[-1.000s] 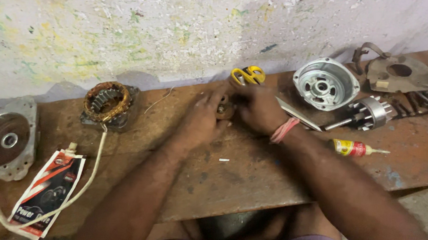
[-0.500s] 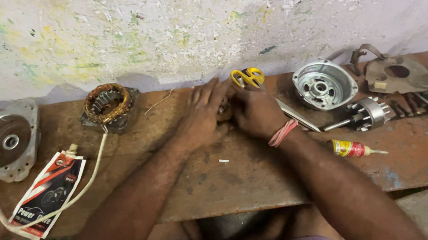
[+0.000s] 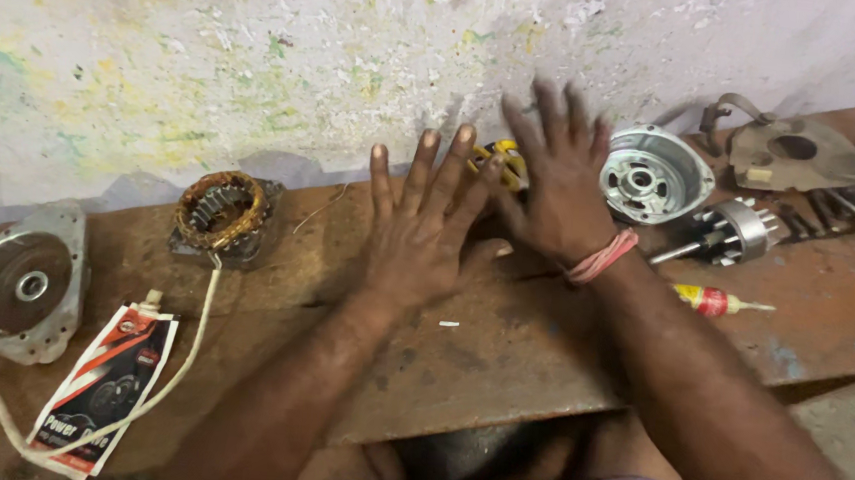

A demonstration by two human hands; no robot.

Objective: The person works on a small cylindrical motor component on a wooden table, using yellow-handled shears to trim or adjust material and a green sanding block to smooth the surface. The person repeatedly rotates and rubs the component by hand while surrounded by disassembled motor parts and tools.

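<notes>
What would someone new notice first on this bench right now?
Two open hands, the left hand and right hand, are raised with fingers spread at the middle of the rusty workbench. Left of them sits a copper-wound stator; to the right lie a silver motor end cover and a rotor.

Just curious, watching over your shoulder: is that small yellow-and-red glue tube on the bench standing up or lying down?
Lying down. The glue tube rests on its side on the rusty bench, nozzle pointing right, beside the right forearm.
</notes>
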